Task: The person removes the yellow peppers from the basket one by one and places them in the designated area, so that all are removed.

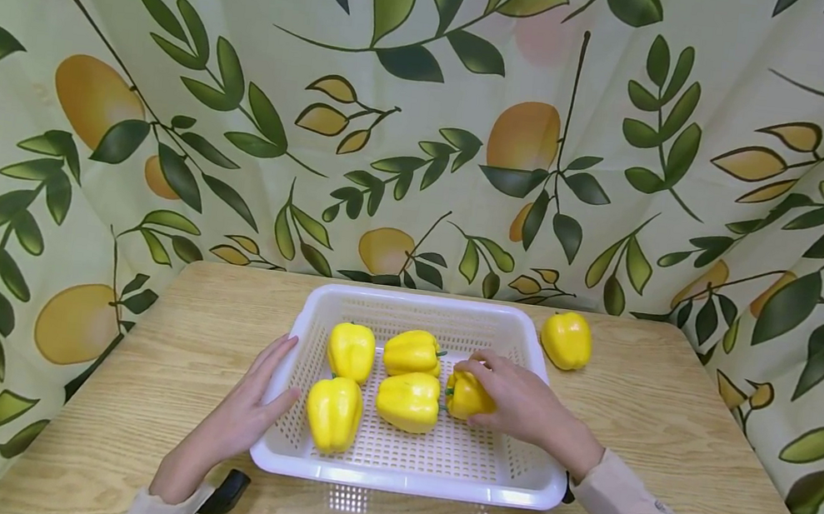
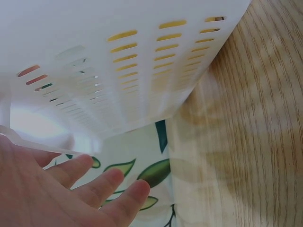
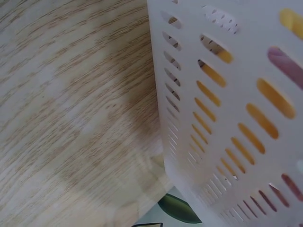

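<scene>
A white slotted plastic basket point(image 1: 403, 481) stands on the wooden table. Inside it, my right hand point(image 1: 518, 398) grips a yellow bell pepper point(image 1: 468, 397) near the right wall. To the left of that one lie several more yellow bell peppers point(image 1: 408, 401). My left hand point(image 1: 245, 407) rests against the basket's left rim, its fingers fairly straight. In the left wrist view the left hand point(image 2: 71, 194) is beside the basket's outer wall point(image 2: 142, 94). The right wrist view shows the slotted wall point(image 3: 189, 156), with yellow showing through; the right hand is mostly hidden behind it.
One more yellow bell pepper point(image 1: 566, 340) sits on the table outside the basket, behind its right corner. The wooden table point(image 1: 666, 418) extends on both sides. A curtain point(image 1: 421, 166) printed with fruit and leaves hangs along the table's back edge.
</scene>
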Tool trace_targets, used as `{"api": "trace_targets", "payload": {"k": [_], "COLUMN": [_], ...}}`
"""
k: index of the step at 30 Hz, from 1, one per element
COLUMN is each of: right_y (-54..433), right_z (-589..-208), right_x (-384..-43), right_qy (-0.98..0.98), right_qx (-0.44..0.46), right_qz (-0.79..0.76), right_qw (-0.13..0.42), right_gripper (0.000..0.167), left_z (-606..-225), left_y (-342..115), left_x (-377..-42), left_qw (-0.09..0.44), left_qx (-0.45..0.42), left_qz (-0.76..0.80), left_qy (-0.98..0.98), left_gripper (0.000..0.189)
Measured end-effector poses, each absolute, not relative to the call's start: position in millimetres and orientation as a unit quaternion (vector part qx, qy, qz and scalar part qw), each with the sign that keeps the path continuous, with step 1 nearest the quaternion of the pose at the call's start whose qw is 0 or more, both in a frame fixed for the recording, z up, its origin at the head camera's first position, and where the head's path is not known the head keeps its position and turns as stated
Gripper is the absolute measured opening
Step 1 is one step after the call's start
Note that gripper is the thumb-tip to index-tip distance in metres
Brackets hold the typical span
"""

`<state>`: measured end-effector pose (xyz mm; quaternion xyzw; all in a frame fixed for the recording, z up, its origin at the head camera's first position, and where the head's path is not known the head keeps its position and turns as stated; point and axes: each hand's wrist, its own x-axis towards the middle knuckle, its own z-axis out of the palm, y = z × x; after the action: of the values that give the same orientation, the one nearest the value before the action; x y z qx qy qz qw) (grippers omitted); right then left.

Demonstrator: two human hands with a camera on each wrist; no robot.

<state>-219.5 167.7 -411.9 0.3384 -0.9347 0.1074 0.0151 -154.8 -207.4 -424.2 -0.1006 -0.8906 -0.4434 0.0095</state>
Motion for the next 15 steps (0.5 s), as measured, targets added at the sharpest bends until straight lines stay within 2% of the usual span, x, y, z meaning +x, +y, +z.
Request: {"api": "trace_targets", "payload": {"k": [15], "right_y": [166.7], "right_z": [-410.1], "right_x": [-218.3], "right_qy": [-0.939], "right_qx": [0.325], "right_qz": [0.112], "right_qw": [-0.014], "right_gripper": [0.071], "left_z": [-425.0], "left_y": [-206.9], "left_x": [-155.0], "left_qw": [0.007], "left_qx": [-0.097], "left_qz": [-0.448], "left_qy": [-0.889], "left_gripper": [0.070]}}
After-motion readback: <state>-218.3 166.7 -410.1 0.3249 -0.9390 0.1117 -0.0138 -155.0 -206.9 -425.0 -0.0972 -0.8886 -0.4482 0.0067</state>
